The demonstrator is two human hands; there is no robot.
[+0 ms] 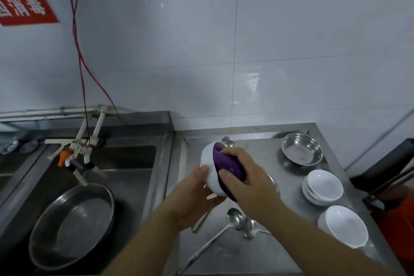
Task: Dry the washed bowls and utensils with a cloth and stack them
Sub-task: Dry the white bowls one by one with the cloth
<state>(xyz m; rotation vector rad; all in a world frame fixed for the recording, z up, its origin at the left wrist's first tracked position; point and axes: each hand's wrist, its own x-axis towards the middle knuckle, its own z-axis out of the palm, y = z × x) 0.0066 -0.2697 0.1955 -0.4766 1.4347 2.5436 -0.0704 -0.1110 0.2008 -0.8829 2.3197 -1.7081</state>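
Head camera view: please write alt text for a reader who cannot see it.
The left hand holds a white bowl tilted while the right hand presses a purple cloth into it. Below, the steel counter carries ladles, stacked white bowls and a steel bowl; a sink with a metal basin lies left.

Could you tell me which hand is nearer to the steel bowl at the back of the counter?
Right hand, left of the steel bowl; left hand is farther left.
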